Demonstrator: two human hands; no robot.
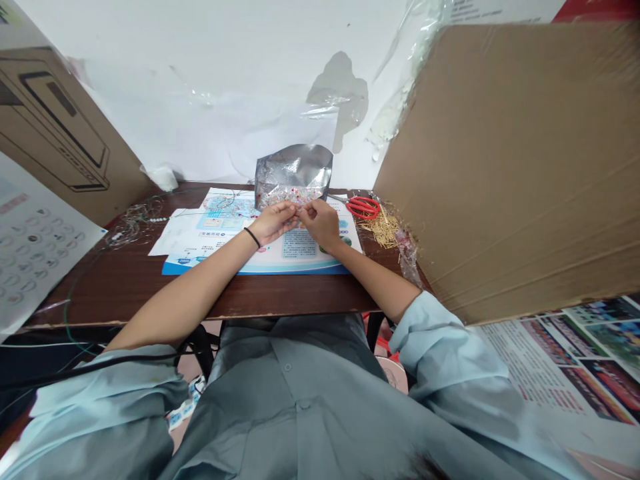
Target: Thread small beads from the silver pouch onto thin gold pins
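Note:
My left hand (pixel 275 222), with a black band on its wrist, is closed in a pinch over the printed sheets. Its fingertips meet those of my right hand (pixel 321 223), which is also pinched. Whatever they hold between them is too small to make out. Just behind both hands a silvery bag (pixel 295 167) leans open toward me, with small clear and red beads (pixel 285 195) in its lower part. A thin thread (pixel 187 213) seems to run over the papers from the left.
Red-handled scissors (pixel 363 207) lie right of the bag, beside a heap of thin golden sticks (pixel 383 230) and a crumpled clear bag (pixel 408 257). Tangled clear strands (pixel 133 223) lie at the left. Cardboard walls (pixel 520 153) flank the brown table (pixel 280 293). Printed sheets (pixel 220 260) cover its middle.

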